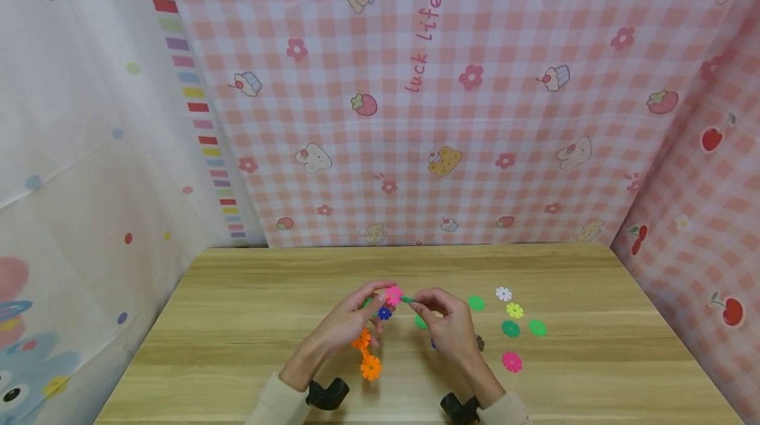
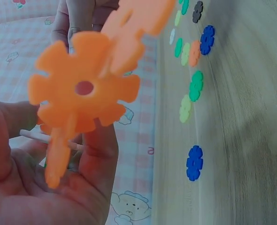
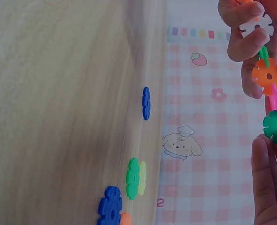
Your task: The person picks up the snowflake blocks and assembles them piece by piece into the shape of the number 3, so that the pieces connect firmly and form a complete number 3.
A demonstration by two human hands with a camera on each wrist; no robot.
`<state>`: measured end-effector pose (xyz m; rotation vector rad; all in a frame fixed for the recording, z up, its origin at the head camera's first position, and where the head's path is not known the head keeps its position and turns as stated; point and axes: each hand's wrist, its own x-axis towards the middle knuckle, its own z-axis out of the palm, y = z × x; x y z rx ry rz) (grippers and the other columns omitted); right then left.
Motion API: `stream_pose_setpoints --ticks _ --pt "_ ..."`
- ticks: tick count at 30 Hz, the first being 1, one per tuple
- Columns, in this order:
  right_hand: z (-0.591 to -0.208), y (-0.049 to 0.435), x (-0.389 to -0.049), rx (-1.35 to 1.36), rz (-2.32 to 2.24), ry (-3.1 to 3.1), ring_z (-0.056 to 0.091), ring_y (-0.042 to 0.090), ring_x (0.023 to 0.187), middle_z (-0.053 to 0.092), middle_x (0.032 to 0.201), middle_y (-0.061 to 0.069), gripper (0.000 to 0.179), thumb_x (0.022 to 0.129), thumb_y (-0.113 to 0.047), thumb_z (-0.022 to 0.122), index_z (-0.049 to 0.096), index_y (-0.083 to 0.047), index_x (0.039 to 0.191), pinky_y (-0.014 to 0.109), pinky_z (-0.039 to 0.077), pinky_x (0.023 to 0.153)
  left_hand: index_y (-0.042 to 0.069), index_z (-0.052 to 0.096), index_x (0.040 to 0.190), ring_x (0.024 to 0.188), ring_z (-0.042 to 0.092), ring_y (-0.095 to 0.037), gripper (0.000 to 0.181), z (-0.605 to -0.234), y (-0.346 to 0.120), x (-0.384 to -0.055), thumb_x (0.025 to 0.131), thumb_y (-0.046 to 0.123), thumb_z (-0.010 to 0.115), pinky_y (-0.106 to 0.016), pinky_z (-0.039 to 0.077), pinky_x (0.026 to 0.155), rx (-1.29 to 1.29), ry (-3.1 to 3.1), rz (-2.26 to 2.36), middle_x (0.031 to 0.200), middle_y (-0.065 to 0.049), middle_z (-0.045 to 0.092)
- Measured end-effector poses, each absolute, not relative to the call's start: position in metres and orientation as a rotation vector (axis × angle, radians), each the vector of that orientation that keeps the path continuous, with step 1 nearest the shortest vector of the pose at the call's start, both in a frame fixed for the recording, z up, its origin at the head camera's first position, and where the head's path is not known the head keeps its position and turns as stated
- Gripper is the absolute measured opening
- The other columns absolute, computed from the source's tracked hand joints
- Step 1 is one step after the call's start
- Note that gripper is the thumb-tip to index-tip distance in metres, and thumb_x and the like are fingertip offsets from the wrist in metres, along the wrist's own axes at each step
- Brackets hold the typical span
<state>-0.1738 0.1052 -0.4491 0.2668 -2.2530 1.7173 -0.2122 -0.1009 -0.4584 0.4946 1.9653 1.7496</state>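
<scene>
My left hand (image 1: pixel 344 321) grips a chain of interlocking plastic snowflake discs. Linked orange discs (image 1: pixel 371 367) hang below that palm and loom large as an orange disc (image 2: pixel 58 93) in the left wrist view. Farther along the chain, the right wrist view shows a white disc (image 3: pixel 268 27), another orange disc (image 3: pixel 261 74), a pink disc (image 3: pixel 274 101) and a dark green disc (image 3: pixel 272 125) at the end. My right hand (image 1: pixel 449 323) pinches this green disc between thumb and fingers, beside the pink disc (image 1: pixel 394 295). Fingers hide part of the chain.
Loose discs lie on the wooden table (image 1: pixel 237 319). To the right are a white disc (image 1: pixel 503 294), a yellow disc (image 1: pixel 514 310), a pink disc (image 1: pixel 512 362) and several green ones. A blue disc (image 1: pixel 384 313) lies beyond my left hand. Patterned cloth (image 1: pixel 415 121) hangs behind.
</scene>
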Motion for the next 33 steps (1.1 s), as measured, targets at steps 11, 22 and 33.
stream_pose_setpoints --ticks 11,22,33 --pt "-0.4516 0.1039 -0.1722 0.295 1.656 -2.164 0.071 0.021 0.077 0.073 0.085 0.015 0.008 0.083 0.010 0.072 0.072 0.004 0.088 0.024 0.059 0.072 0.027 0.046 0.144 0.073 0.056 -0.016 0.038 -0.4547 -0.0983 -0.2098 0.107 0.030 0.043 -0.028 0.056 0.065 0.498 1.928 1.783 0.113 -0.016 0.052" --pt "-0.4561 0.1005 -0.1700 0.364 1.664 -2.058 0.071 0.030 0.070 0.073 0.082 0.019 0.010 0.078 0.016 0.073 0.071 0.009 0.085 0.024 0.058 0.061 0.028 0.048 0.142 0.072 0.052 -0.016 0.036 -0.4550 -0.0944 -0.2093 0.107 0.032 0.043 -0.031 0.056 0.066 0.509 1.991 1.733 0.116 -0.016 0.050" --pt "-0.4565 0.1015 -0.1735 0.359 1.695 -2.133 0.071 0.021 0.078 0.073 0.086 0.016 0.007 0.083 0.010 0.072 0.071 0.005 0.088 0.026 0.059 0.070 0.029 0.048 0.142 0.076 0.059 -0.019 0.036 -0.4545 -0.0999 -0.2113 0.106 0.030 0.045 -0.040 0.059 0.072 0.518 1.985 1.738 0.121 -0.019 0.048"
